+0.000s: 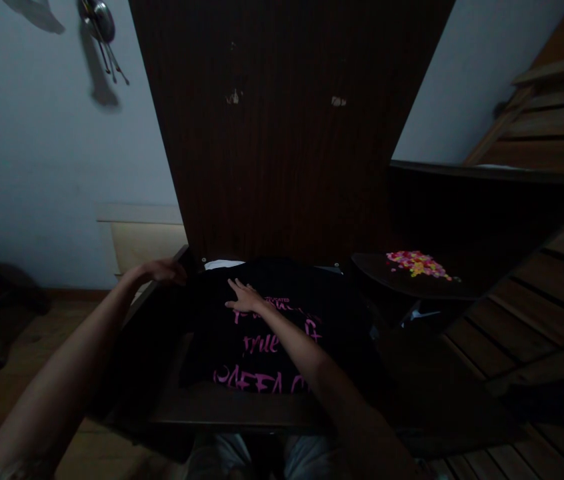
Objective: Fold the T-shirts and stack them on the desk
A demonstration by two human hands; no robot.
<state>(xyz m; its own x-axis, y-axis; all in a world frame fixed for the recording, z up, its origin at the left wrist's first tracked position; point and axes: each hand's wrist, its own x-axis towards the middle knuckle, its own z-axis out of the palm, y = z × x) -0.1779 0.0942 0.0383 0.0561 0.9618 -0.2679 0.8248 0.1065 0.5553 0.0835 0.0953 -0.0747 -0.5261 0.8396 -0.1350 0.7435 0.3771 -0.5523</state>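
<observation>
A black T-shirt (282, 347) with pink lettering lies spread on a dark wooden surface in front of me. My right hand (245, 298) rests on its upper left part, open, with the fingers spread on the cloth. My right forearm crosses over some of the lettering. At the left, my left hand (165, 272) lies over the top edge of the dark side panel (149, 300). Its fingers reach inward over the panel, holding nothing that I can see; dim light blurs their tips. A bit of white material (225, 265) shows behind the shirt's far edge.
A tall dark board (282, 147) stands behind the shirt. To the right, small colourful pieces (418, 264) lie heaped on a rounded shelf (382, 277). Wooden slats (547, 127) are at the far right, and a dark stool-like object (2, 300) is at the left.
</observation>
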